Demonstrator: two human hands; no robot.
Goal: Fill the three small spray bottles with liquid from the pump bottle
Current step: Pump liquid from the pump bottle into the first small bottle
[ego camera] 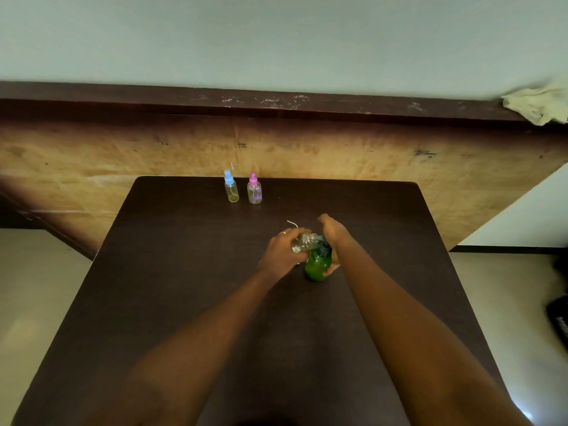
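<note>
- Pump bottle (318,267), green with a dark pump head, stands upright near the middle of the dark table (184,272), between the person's two hands.
- Their right hand (333,233) lies over the pump head. The fingers reach forward past it, and the thumb seems hooked round the side of the green body.
- Their left hand (284,252) grasps a clear spray bottle (302,243), fingers wrapped round it. It is tipped nearly on its side, with its open neck at the pump's spout.
- A thin white tube (292,223) lies on the table just behind the left hand. I take it for the dip tube of this bottle's removed sprayer, though the sprayer head itself is hidden.
- I cannot make out how much liquid is in the clear bottle from where I stand.
- At the far edge, well apart from the hands, a blue-capped spray bottle (231,189) and a pink-capped spray bottle (254,190) stand upright side by side, both capped.
- The blue-capped one shows yellowish liquid low down. The pink-capped one looks faintly violet, and its level is unclear.
- My reading is that those two are dealt with and the third is being filled. What seems left is pumping enough in, standing it up and fitting its sprayer.
- A crumpled cloth (538,104) sits on the ledge at the far right.
</note>
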